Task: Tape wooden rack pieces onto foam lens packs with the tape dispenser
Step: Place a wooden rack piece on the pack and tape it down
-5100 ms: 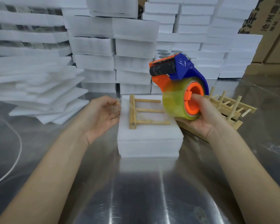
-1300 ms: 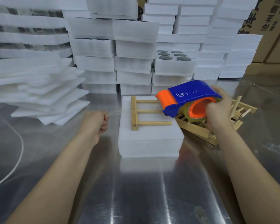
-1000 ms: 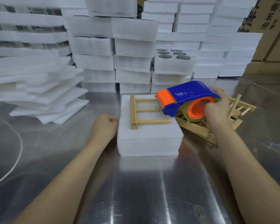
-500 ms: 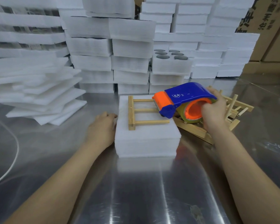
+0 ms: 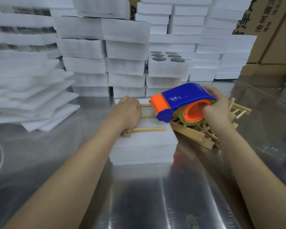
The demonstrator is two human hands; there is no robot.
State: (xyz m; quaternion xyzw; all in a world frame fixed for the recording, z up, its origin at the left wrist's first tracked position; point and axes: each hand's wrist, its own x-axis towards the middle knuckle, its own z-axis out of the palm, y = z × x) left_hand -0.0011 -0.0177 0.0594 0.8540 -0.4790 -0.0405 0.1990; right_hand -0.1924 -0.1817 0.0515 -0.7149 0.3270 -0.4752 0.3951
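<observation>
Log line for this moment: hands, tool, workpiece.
left hand: rests on pale wooden rack piece atop white foam lens pack | right hand: grips blue-and-orange tape dispenser over pack's right edge | spare wooden racks: beside pack

My tape dispenser [image 5: 186, 96] is deep blue with an orange nose and orange hub, and a small white mark is printed on the blue; its roll of tape [image 5: 182, 114] is clear yellowish green; the foam pack [image 5: 144, 146] is plain white; the rack piece [image 5: 149, 129] is pale tan wood; the table [image 5: 139, 195] is silvery with bright streaks; the cardboard boxes [image 5: 274, 30] are brown with dark print.
</observation>
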